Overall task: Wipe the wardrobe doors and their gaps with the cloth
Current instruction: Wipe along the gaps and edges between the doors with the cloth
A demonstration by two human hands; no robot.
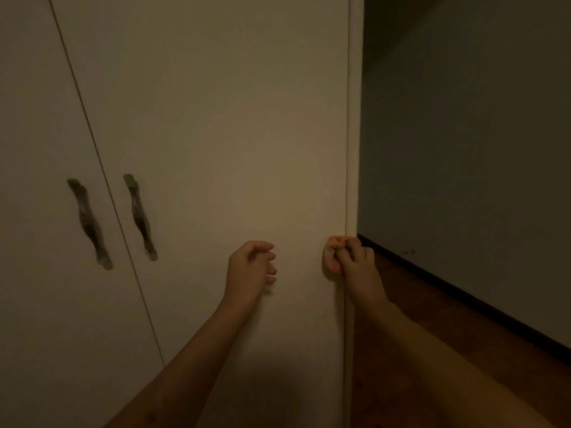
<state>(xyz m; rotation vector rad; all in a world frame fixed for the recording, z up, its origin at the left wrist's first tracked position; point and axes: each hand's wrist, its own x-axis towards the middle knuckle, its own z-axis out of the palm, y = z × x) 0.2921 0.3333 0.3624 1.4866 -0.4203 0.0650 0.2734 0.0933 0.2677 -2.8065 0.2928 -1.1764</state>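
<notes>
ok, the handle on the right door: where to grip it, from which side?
Grip the right door's handle at mid-span: it looks fixed only at its ends, so the middle likely stands off. Come from its right, over bare door; the gap and other handle crowd its left.

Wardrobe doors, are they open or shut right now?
Shut: both doors lie flush, with only a thin gap between them beside the handles.

brown wood floor (432, 335) runs between wardrobe (216, 118) and dark skirting (463, 293).
</notes>
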